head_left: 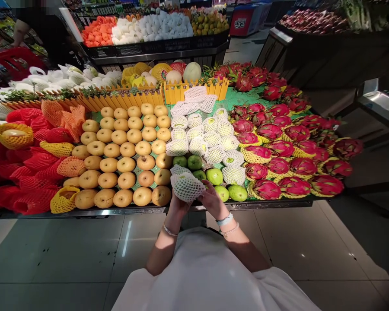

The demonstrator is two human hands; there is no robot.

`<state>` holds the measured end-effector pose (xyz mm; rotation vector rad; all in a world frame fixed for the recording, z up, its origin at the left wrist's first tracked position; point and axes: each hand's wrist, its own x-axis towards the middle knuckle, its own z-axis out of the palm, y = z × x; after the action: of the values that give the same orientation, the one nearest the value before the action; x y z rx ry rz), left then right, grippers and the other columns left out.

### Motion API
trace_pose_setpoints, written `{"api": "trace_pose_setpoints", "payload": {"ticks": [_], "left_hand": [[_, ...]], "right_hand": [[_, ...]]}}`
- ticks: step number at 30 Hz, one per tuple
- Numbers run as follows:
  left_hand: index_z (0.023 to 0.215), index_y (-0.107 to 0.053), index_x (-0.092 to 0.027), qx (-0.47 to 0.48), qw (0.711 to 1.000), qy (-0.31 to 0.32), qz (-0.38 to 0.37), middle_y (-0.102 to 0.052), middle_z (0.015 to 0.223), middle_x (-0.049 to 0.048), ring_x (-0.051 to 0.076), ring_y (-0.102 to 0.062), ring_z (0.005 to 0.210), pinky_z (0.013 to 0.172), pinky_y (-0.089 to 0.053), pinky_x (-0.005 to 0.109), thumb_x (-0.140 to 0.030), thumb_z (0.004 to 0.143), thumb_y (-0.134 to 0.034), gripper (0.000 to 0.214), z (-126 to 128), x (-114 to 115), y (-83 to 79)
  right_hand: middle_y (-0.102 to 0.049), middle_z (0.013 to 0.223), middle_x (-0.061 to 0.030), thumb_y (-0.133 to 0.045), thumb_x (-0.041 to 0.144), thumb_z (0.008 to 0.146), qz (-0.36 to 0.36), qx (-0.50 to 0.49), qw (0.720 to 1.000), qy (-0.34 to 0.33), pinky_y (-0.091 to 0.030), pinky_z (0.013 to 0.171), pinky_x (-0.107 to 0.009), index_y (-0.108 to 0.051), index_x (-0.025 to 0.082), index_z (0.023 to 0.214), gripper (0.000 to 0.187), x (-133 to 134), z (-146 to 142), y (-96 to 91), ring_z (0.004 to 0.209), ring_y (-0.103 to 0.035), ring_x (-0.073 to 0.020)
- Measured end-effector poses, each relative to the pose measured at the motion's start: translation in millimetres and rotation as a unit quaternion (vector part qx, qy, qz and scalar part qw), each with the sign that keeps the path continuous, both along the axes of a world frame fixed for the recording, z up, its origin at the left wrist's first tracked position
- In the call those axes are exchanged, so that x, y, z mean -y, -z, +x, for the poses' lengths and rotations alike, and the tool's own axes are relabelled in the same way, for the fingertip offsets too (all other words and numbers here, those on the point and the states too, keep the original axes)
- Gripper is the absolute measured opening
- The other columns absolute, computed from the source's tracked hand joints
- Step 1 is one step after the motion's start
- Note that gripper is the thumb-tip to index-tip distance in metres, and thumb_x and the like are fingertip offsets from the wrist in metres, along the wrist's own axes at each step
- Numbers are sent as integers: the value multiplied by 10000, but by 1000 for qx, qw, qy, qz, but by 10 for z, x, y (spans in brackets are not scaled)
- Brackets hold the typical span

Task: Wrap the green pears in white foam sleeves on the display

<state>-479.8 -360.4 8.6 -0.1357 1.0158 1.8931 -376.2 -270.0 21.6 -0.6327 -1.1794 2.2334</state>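
A green guava in a white foam net is held at the front edge of the display, between my two hands. My left hand is closed around its lower left side, with most of the fingers hidden beneath it. My right hand grips the right end of the net, fingers bent against it. Just beyond lie several bare green guavas. Behind them, rows of guavas in white foam nets cover the middle section. Loose foam nets are piled at its back.
Brown-yellow pears stand in rows to the left, beside red-netted fruit. Dragon fruit fills the right side. An orange picket fence runs along the back. Farther off at left is a person in dark clothes.
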Motion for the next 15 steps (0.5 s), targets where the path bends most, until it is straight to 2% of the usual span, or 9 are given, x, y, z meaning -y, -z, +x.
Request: {"api": "trace_pose_setpoints", "payload": {"ticks": [3,6,9,12,15], "left_hand": [[1041,-667,-247,-27,1000,13,-7,-714,1080,74,283,-637,1047,789,-593,404,-648,923,-433,479,-8,11,2],[1114,-651,-253,-80,997,4,4,-688,1142,100,292,-601,1153,850,-581,418,-718,890,-420,565,19,23,-23],[1171,-637,-274,-105,994,-17,22,-666,1204,90,266,-569,1228,937,-557,396,-704,863,-493,547,57,23,-49],[1163,-642,-256,-93,995,-12,29,-677,1176,102,274,-591,1192,926,-555,408,-687,870,-490,543,47,14,-64],[1122,-640,-219,-65,997,-30,15,-683,1148,104,277,-613,1142,928,-547,421,-690,893,-429,564,1,25,-67]], "right_hand": [[-726,972,-76,-732,471,717,-22,3,1000,-11,-571,804,-460,-577,275,1014,388,-110,13,-15,907,-686,-269],[-721,941,-78,-658,528,772,-6,25,999,-39,-574,724,-451,-593,272,999,348,-197,1,-31,831,-681,-263],[-696,918,-34,-721,479,713,30,36,999,-8,-571,705,-387,-567,280,1056,425,-220,-49,-35,785,-660,-222],[-650,863,5,-774,428,654,49,33,998,21,-562,699,-324,-551,269,1004,445,-169,-107,6,748,-629,-179],[-614,810,20,-774,442,646,79,55,994,-51,-564,642,-311,-560,248,936,409,-82,-105,59,695,-612,-164]]}}
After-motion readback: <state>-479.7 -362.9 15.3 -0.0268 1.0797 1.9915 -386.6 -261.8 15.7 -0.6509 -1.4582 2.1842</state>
